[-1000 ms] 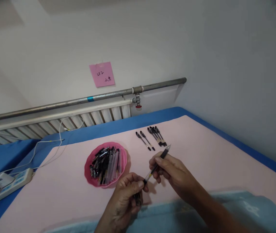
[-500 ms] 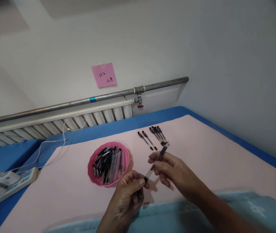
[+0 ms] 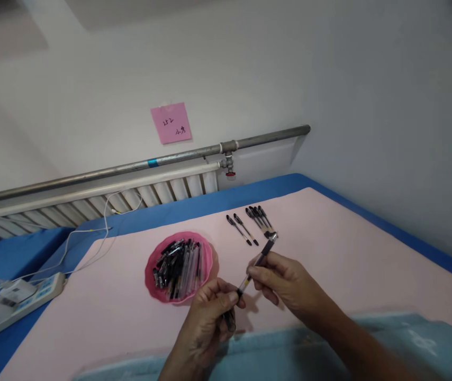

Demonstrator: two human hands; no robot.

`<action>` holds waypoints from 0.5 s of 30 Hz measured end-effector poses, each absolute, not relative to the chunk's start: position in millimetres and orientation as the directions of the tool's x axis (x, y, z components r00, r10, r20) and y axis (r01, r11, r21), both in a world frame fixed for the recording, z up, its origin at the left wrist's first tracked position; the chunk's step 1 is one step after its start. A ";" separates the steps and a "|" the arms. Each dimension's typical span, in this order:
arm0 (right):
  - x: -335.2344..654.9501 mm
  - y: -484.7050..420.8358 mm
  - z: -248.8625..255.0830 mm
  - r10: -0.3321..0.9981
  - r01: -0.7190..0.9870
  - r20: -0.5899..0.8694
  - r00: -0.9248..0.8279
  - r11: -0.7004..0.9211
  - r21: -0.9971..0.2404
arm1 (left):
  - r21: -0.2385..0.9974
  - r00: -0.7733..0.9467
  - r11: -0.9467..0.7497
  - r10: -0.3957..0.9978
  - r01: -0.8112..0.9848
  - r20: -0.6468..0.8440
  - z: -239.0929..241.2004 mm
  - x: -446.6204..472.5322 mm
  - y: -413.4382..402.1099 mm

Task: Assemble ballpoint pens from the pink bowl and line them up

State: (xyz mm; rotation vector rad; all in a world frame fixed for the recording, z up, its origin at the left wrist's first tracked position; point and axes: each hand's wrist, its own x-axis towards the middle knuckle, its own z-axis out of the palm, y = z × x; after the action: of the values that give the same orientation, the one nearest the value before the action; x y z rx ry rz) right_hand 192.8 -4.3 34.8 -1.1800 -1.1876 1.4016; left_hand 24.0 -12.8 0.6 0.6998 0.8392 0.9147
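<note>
Left hand [image 3: 209, 313] and right hand [image 3: 287, 280] hold a pen [image 3: 263, 254]; a pink bowl [image 3: 151, 283] sits at their ten o'clock, more pens [image 3: 257, 218] at twelve.

Blue table [image 3: 178, 213]: pink sheet [image 3: 99, 312] bearing 1 bowl [image 3: 207, 255], pens [image 3: 238, 230]; power strip [image 3: 37, 299] alongside.

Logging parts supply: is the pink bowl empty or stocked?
Stocked: the scalloped pink bowl holds a heap of black pen parts and translucent pen barrels. Exact count: cannot tell, they overlap.

A see-through pen [image 3: 264, 250] with a black grip slants between the left hand [image 3: 213, 309] and right hand [image 3: 283, 278], shiny end away. A dark piece [image 3: 229, 320], maybe a cap, pokes from the left.
</note>
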 end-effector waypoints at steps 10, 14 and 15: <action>191.0 -4.8 36.0 0.988 0.006 -0.127 -0.093 -0.127 -0.992 | 0.821 0.285 0.435 0.894 -0.371 -0.345 3.7 25.9 -12.5; 189.5 -5.7 36.9 0.969 -0.129 -0.136 -0.207 -0.165 -0.978 | 0.827 0.311 0.439 0.888 -0.352 -0.339 3.7 24.3 -13.1; 188.9 -6.0 37.0 0.972 -0.146 -0.122 -0.201 -0.153 -0.977 | 0.830 0.309 0.435 0.889 -0.348 -0.337 4.0 24.1 -13.3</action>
State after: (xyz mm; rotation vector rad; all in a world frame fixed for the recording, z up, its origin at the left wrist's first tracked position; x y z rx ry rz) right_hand 188.9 -6.0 37.0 -1.0906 -1.1555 1.5255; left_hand 24.1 -13.3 4.0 0.7189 0.9056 0.9177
